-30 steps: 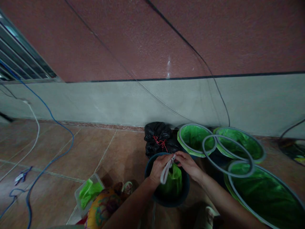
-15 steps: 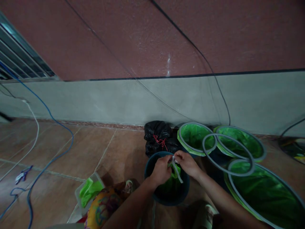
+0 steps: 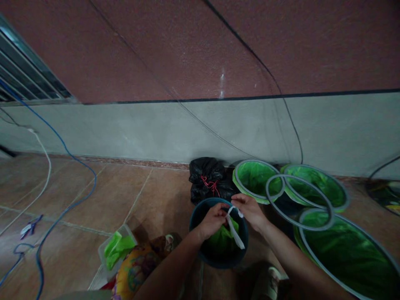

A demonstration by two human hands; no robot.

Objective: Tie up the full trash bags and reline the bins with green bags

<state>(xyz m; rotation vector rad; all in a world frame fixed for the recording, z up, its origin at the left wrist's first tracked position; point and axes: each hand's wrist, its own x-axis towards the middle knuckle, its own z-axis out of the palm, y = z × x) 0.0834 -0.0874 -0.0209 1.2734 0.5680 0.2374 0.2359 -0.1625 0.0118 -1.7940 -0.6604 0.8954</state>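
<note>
A dark blue bucket [image 3: 194, 221] stands on the floor in front of me, with a bright green plastic bag [image 3: 220, 241] gathered inside it. Over its mouth, my left hand [image 3: 213, 221] pinches a white tie strip [image 3: 235, 233] at the bag's neck. My right hand [image 3: 250, 212] grips another part of the strip on the right, fingers bent. Between the hands the strip curves in a loop, and one flat tail hangs down over the bag. The exact hold of the fingertips is partly hidden.
Black tied bags [image 3: 208, 171] sit behind the bucket against the wall. To the right are several green-lined bins [image 3: 256, 177] with grey rims and a loose grey ring [image 3: 269, 196]. A clear tub [image 3: 103, 250] with green plastic lies left. A blue cable [image 3: 93, 179] crosses the floor.
My hands have drawn slightly apart, the right one moving right and up. The white strip now forms a visible loop between them, and its tail hangs lower.
</note>
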